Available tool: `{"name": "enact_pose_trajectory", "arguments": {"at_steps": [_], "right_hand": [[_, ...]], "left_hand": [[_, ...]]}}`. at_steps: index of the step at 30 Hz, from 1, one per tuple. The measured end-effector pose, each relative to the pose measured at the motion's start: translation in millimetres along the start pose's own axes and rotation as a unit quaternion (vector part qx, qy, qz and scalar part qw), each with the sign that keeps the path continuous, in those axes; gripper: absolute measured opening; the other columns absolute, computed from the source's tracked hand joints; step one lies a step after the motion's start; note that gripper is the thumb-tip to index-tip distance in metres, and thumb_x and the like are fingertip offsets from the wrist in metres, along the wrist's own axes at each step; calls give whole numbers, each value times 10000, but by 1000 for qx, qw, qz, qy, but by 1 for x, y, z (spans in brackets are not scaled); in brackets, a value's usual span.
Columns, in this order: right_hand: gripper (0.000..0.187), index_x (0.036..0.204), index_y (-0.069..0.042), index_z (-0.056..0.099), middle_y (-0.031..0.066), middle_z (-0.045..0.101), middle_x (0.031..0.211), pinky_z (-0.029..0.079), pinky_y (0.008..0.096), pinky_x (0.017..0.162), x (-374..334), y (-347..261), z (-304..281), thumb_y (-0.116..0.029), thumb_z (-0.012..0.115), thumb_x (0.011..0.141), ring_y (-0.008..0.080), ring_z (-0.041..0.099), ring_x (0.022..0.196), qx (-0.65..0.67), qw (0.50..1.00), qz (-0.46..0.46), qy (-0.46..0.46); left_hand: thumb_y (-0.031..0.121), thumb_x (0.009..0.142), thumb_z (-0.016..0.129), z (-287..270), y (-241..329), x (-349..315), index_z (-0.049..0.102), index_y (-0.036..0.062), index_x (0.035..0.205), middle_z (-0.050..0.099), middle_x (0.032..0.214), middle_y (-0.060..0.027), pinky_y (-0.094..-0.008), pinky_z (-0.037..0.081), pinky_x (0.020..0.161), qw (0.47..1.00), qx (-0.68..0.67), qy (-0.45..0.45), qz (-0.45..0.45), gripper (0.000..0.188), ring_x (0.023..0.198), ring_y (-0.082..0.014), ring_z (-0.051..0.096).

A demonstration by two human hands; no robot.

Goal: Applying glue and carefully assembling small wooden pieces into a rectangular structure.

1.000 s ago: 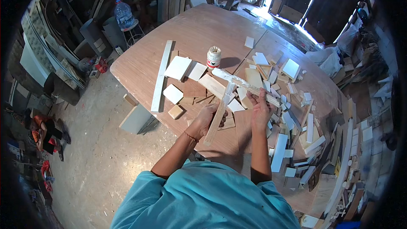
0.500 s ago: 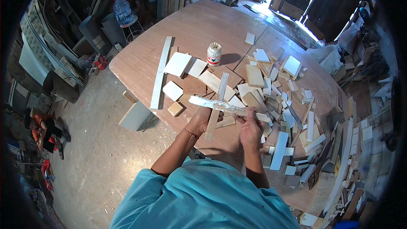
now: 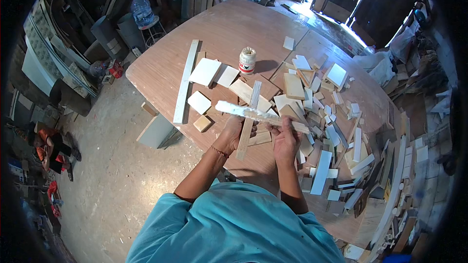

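Note:
My left hand (image 3: 233,134) is closed around a narrow wooden strip (image 3: 244,141), which tilts up and away from me above the table. In my right hand (image 3: 286,145) is a flat wooden stick (image 3: 295,125), pinched near its right end. Thick white paste, like glue, coats the stick's left part (image 3: 233,109). It lies across the strip, and I cannot tell how firmly the two touch. Beyond my hands an open jar (image 3: 247,61) with a red and white label stands upright, pale paste around its mouth.
Many wood offcuts (image 3: 293,86) cover the right of the brown table (image 3: 229,24). A long pale batten (image 3: 186,83) lies at left. A water bottle (image 3: 142,11) sits on a stool behind. Another person (image 3: 51,151) is low at far left.
The coated stick has turned slightly and shifted a little against the strip, with my right hand moving slightly left. My left hand keeps its hold.

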State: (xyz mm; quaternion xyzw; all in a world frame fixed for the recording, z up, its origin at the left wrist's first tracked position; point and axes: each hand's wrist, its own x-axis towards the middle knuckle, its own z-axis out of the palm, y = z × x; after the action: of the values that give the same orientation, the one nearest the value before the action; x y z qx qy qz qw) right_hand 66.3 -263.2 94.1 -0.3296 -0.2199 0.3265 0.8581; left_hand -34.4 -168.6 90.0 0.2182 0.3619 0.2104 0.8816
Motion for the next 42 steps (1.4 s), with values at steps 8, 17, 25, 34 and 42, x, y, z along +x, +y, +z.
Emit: {"name": "enact_pose_trajectory", "arguments": {"at_steps": [8,17,25,34,42], "right_hand": [[112,891,-17,536,81,588,823,550,323,577,11,0,5,-86,544,803,179,601,699,3,998,22,51],[161,943,-18,516,82,570,863,544,327,587,12,-9,-13,-86,551,801,193,598,698,5,998,-18,67],[180,972,-6,503,90,562,877,541,342,619,27,2,-4,-63,540,805,190,588,757,-1,997,-37,66],[154,927,-16,505,73,554,846,533,339,624,-9,-4,11,-113,536,811,182,581,746,-31,999,13,16],[211,942,-8,531,48,542,861,476,269,706,2,9,4,-145,582,790,136,530,781,-97,994,-6,59]], "left_hand": [[238,895,295,2,1,-2,478,-16,780,474,615,-63,-200,404,402,998,10,-63,6,333,474,-116,456],[176,881,288,-7,2,2,456,-35,821,441,624,-43,-197,401,417,989,-84,-120,-33,277,490,-102,439],[160,867,336,-3,-12,8,453,1,908,482,679,-62,-196,403,417,996,-16,-90,-1,201,505,-124,449],[226,897,320,4,-3,-4,474,-4,867,501,667,-73,-211,415,421,999,42,-2,33,279,502,-130,478],[174,883,276,7,-3,-3,457,10,859,509,662,-63,-214,422,398,996,1,-82,-21,246,483,-123,464]]}}
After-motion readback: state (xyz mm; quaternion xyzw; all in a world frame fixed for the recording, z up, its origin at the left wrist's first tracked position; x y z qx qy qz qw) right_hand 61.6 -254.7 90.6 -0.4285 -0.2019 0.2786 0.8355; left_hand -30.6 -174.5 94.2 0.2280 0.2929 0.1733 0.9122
